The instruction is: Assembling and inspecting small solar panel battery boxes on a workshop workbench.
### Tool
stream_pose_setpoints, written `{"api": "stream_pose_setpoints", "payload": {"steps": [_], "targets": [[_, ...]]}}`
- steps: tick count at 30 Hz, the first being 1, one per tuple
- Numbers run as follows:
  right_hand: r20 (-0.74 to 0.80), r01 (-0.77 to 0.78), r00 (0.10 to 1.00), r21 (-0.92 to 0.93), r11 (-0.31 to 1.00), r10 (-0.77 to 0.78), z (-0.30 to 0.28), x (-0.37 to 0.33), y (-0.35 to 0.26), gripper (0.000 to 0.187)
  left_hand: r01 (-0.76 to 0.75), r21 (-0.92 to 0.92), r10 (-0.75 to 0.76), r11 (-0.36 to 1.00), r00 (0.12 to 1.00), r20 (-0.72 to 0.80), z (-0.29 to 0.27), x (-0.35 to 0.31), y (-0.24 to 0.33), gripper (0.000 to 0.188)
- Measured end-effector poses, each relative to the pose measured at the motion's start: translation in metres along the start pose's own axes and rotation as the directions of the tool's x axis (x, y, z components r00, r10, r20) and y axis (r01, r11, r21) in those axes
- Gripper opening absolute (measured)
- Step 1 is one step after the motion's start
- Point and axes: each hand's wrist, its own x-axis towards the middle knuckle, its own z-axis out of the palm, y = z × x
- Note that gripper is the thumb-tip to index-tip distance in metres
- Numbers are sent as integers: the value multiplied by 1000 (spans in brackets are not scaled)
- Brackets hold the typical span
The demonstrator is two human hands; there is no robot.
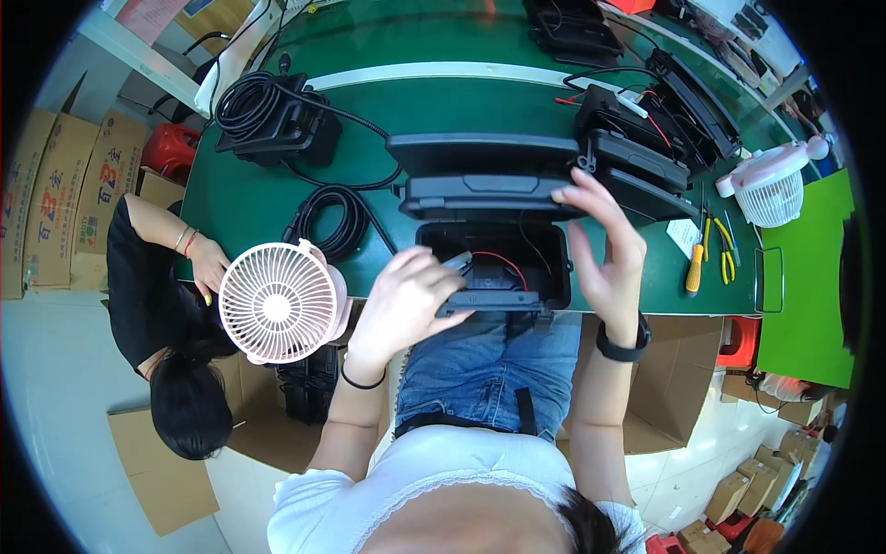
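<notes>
A black plastic case [565, 268] stands at the table's near edge in front of me, its lid [494, 196] raised away from me. Inside, a red wire [503, 259] curves above dark parts. My left hand [411, 303] is closed at the case's left side, its fingers around a small grey piece [457, 261] that they partly hide. On the right, my right hand [609, 249] has its fingers stretched and thumb apart, the fingertips at the lid's right edge. It holds nothing that I can see.
Left of me stands a pink fan [277, 305]; a coiled black cable [328, 222] lies behind it. More black cases [637, 157] sit back right. A yellow screwdriver [694, 272], yellow-handled pliers [726, 254] and another fan [773, 189] are at right. A person [166, 277] leans in from the left.
</notes>
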Motion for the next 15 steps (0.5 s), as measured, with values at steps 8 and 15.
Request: {"api": "stream_pose_setpoints", "payload": {"steps": [8,15], "targets": [[22,-102,995,44,994,101,2,-45,6,37,119,-34,-124,992,940,-319,8,6,-2,56],[5,-165,986,96,982,166,14,-51,15,36,110,-270,-231,957,850,-473,28,-1,-11,68]]}}
